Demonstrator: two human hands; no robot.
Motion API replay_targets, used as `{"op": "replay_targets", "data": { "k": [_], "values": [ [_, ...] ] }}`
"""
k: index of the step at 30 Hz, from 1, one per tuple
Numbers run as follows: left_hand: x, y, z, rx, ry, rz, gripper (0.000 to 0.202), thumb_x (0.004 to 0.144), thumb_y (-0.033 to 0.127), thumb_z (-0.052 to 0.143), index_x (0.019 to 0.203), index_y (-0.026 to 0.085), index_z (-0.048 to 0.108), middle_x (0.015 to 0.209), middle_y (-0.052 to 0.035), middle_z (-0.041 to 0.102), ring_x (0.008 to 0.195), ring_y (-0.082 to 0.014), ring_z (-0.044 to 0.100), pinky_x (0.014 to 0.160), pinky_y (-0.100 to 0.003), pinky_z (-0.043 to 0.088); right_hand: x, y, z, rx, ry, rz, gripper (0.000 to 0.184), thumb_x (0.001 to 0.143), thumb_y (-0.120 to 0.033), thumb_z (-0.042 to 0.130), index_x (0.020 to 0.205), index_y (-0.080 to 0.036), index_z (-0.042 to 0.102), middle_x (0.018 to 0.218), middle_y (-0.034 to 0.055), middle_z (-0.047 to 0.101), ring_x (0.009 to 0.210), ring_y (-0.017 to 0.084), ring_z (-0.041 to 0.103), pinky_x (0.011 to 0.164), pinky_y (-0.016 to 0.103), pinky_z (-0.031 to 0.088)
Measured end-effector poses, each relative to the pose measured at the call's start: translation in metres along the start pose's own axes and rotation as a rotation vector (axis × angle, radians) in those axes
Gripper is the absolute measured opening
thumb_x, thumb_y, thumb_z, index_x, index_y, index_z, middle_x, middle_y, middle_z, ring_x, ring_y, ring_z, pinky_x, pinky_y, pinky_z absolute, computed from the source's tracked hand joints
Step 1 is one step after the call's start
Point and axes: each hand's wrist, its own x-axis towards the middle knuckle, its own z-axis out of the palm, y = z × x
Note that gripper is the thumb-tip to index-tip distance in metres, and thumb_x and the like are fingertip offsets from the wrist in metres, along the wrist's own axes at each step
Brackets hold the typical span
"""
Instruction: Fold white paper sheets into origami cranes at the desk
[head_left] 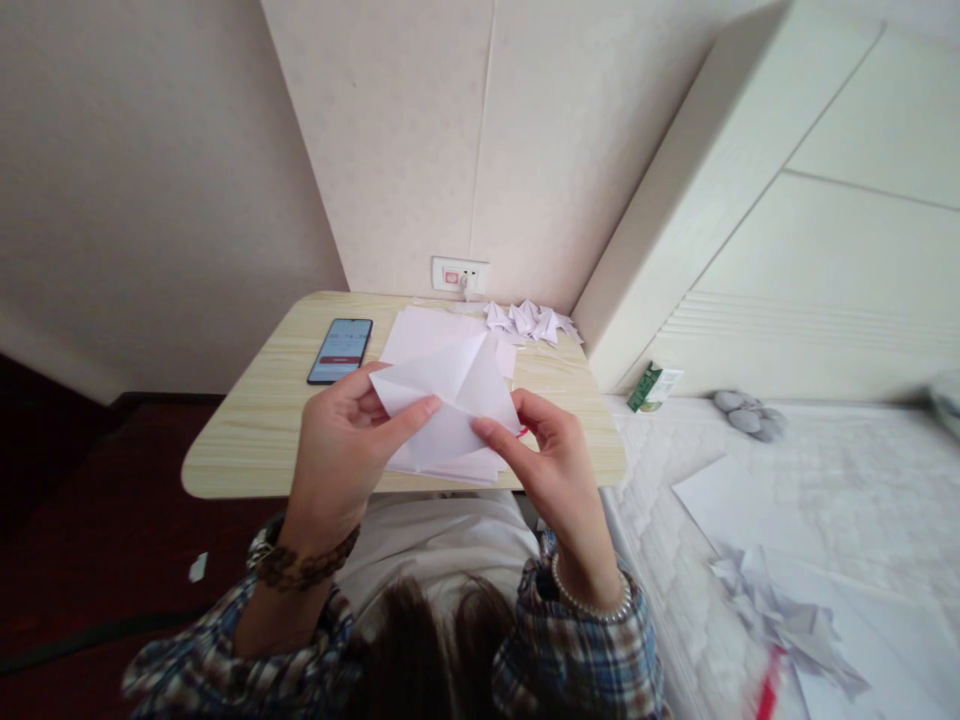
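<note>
A partly folded white paper sheet (pixel 457 395) is held up over the small wooden table (pixel 262 420). My left hand (pixel 345 445) pinches its left side, thumb laid across the front. At the paper's lower right corner my right hand (pixel 551 455) is closed, thumb pressing on the fold. Under the folded sheet lies a stack of flat white sheets (pixel 427 335). Several finished white folded paper figures (pixel 529 320) are heaped at the table's back edge, near the wall.
A phone (pixel 341 350) with its screen lit lies on the table's left part. A wall socket (pixel 460 274) sits behind the table. To the right is a bed with loose paper sheets (pixel 720 490), crumpled paper (pixel 787 620), a green carton (pixel 651 387) and a grey object (pixel 746 413).
</note>
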Motion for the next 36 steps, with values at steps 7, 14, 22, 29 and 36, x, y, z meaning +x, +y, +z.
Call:
{"op": "replay_targets", "data": {
  "k": [7, 14, 22, 29, 36],
  "values": [
    [0.009, -0.003, -0.012, -0.093, 0.009, 0.004, 0.015, 0.066, 0.019, 0.079, 0.081, 0.02, 0.075, 0.073, 0.0003, 0.076, 0.066, -0.0145, 0.068, 0.06, -0.021, 0.053, -0.001, -0.002, 0.001, -0.004, -0.032, -0.025, 0.027, 0.082, -0.034, 0.062, 0.063, -0.019, 0.051, 0.061, -0.0041, 0.043, 0.063, 0.012, 0.04, 0.061, 0.027, 0.031],
    [0.013, -0.001, -0.019, -0.021, 0.09, 0.099, 0.008, 0.068, 0.025, 0.08, 0.074, 0.027, 0.075, 0.066, 0.0055, 0.074, 0.06, -0.0123, 0.064, 0.059, -0.022, 0.053, -0.002, -0.003, 0.0, -0.016, -0.04, -0.025, 0.028, 0.082, -0.033, 0.062, 0.061, -0.019, 0.049, 0.06, -0.0044, 0.041, 0.062, 0.012, 0.04, 0.061, 0.027, 0.03],
    [0.016, 0.009, -0.025, -0.13, 0.223, 0.098, 0.005, 0.078, 0.024, 0.071, 0.074, 0.028, 0.072, 0.072, 0.0138, 0.075, 0.078, -0.0093, 0.07, 0.089, -0.026, 0.051, 0.0, 0.002, -0.004, 0.025, 0.012, 0.0, 0.025, 0.081, -0.032, 0.062, 0.063, -0.019, 0.052, 0.062, -0.0037, 0.045, 0.064, 0.013, 0.042, 0.062, 0.027, 0.031],
    [0.008, 0.0, -0.005, -0.083, -0.063, -0.101, 0.027, 0.059, 0.025, 0.082, 0.084, 0.018, 0.074, 0.077, -0.0025, 0.077, 0.07, -0.0204, 0.07, 0.063, -0.029, 0.057, 0.0, 0.005, -0.003, 0.049, -0.018, 0.014, 0.025, 0.081, -0.034, 0.062, 0.063, -0.019, 0.053, 0.061, -0.0035, 0.047, 0.064, 0.013, 0.041, 0.062, 0.028, 0.031],
    [0.021, 0.005, -0.024, -0.161, 0.279, 0.035, 0.013, 0.065, 0.026, 0.08, 0.06, 0.021, 0.068, 0.056, 0.004, 0.067, 0.056, -0.0125, 0.064, 0.066, -0.026, 0.055, 0.001, 0.004, -0.006, 0.047, -0.005, 0.014, 0.025, 0.081, -0.034, 0.063, 0.063, -0.019, 0.053, 0.062, -0.0031, 0.046, 0.065, 0.014, 0.043, 0.063, 0.028, 0.032]
  ]
}}
